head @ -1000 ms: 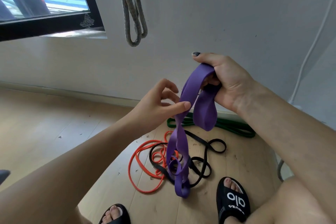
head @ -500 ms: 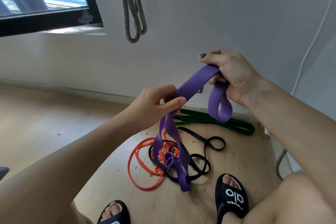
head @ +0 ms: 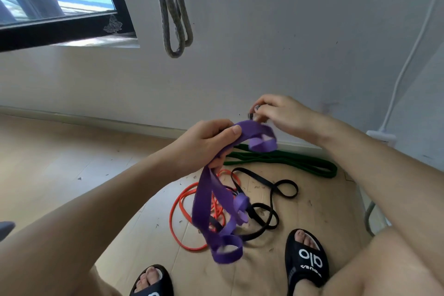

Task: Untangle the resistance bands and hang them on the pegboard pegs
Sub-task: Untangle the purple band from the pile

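While left hand [head: 206,144] grips purple band [head: 211,199], right hand [head: 278,113] hovers just beside.

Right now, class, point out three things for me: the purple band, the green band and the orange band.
purple band [head: 208,197], head view, on the wide strap hanging below the left hand.
green band [head: 298,160], head view, on its strands lying by the wall.
orange band [head: 176,202], head view, on its outer left curve.

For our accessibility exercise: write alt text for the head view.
Left hand grips a twisted purple band; the right hand hovers at its top loop. Orange, black and green bands lie on the floor.
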`<action>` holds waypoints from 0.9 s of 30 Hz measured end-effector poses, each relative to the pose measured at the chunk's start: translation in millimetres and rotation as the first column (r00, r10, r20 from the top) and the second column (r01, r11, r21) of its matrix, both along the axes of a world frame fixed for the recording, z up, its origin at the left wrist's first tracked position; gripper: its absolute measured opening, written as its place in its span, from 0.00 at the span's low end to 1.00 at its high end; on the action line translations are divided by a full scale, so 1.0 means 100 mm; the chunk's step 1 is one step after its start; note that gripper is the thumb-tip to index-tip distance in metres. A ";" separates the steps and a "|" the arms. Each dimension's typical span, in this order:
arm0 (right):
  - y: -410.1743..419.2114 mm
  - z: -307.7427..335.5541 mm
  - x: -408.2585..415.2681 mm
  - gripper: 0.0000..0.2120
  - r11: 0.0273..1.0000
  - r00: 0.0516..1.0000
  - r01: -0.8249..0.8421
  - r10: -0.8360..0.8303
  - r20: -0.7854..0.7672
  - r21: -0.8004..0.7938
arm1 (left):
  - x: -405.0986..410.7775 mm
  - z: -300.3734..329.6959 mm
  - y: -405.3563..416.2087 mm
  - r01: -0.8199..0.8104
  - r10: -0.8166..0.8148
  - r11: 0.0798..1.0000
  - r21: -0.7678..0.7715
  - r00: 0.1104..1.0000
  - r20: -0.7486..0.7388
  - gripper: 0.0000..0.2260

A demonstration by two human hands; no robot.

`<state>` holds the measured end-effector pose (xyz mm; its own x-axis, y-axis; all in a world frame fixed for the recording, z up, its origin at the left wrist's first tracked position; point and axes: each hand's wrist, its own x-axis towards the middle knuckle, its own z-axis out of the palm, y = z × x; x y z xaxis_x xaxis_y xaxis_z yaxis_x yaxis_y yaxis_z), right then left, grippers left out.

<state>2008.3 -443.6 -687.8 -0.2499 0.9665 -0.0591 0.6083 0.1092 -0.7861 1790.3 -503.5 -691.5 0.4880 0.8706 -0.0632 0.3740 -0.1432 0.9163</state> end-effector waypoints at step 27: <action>-0.20 0.39 -0.31 0.10 0.836 0.996 -0.010 -0.040 0.078 0.548 | -0.25 0.05 -0.08 0.071 -0.072 0.997 -0.018 0.997 -0.042 0.09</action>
